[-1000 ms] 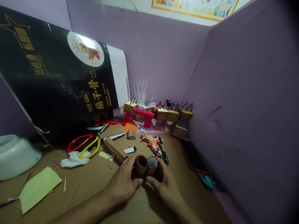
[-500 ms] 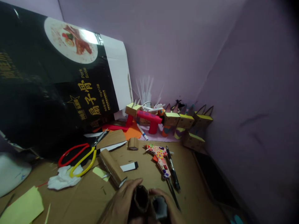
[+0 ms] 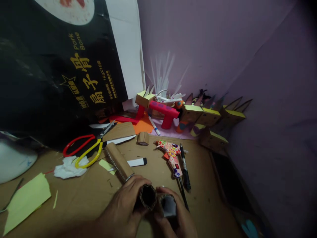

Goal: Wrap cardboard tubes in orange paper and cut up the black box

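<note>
My left hand [image 3: 128, 201] is wrapped round a cardboard tube [image 3: 148, 197] whose dark open end faces up toward me. Close beside it, my right hand [image 3: 182, 215] grips a second cardboard tube [image 3: 168, 205] with a pale inside. The two tube ends are side by side, with a small gap between their rims. Just beyond my left hand lies another brown cardboard tube [image 3: 119, 161]. A floral-patterned glue gun [image 3: 170, 155] rests past my right hand, with a black pen [image 3: 185, 168] along its right side.
Scissors [image 3: 95, 145] with red and yellow handles lie left, by crumpled tissue [image 3: 70, 167] and yellow paper [image 3: 28, 201]. Small cardboard heads with pointed ears [image 3: 192, 113] and a red tube figure [image 3: 164, 110] stand at the back. A large black box [image 3: 49, 72] and purple wall [image 3: 210, 43] bound the space.
The camera view has tilted down, so the back items sit higher and the hands show more fully. Both hands still hold their tubes, with the rims slightly shifted.
</note>
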`<state>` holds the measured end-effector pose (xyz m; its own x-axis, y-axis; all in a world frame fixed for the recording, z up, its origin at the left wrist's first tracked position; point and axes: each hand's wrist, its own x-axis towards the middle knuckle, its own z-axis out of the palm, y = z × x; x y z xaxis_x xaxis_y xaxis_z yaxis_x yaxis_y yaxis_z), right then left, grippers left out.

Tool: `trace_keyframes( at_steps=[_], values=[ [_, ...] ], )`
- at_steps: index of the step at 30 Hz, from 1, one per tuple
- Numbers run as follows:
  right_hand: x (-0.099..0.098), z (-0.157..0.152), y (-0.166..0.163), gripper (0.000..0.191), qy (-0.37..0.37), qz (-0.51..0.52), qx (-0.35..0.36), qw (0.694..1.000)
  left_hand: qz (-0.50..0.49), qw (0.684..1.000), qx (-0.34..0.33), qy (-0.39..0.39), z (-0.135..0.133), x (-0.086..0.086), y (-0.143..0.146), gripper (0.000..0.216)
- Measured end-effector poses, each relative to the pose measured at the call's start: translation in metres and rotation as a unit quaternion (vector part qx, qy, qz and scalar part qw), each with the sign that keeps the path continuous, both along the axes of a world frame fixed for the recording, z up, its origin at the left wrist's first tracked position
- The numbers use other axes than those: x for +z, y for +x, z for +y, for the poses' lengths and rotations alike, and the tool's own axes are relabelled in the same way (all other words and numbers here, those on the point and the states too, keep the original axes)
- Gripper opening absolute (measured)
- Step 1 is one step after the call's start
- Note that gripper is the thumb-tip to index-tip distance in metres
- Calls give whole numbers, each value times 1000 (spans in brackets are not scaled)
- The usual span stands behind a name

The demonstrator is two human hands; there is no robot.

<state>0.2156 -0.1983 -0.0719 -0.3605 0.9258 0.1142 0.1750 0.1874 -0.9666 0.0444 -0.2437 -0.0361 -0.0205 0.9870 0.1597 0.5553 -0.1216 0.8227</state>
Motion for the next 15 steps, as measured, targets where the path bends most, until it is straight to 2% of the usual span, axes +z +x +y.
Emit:
trace_keyframes(
  at_steps=[3,6,8,9,12,15],
  values=[
    [13,0,1,40,-80,17,4,997,-3,1000,13,-23,-3,2,-2,28],
    [32,9,0,39,-161,70,75,982,-3,996,74,-56,-6,3,-4,21],
    [43,16,-2,41,-189,120,110,968,-27,994,83,-69,-8,7,-6,23],
    [47,19,-3,42,-198,142,116,963,-51,993,66,-79,-8,9,-6,26],
    [53,24,-4,44,-240,187,134,943,-136,983,-36,-114,-5,18,-7,38],
    [50,24,-3,46,-273,216,142,927,-201,967,-69,-137,0,24,-4,45]
  ],
)
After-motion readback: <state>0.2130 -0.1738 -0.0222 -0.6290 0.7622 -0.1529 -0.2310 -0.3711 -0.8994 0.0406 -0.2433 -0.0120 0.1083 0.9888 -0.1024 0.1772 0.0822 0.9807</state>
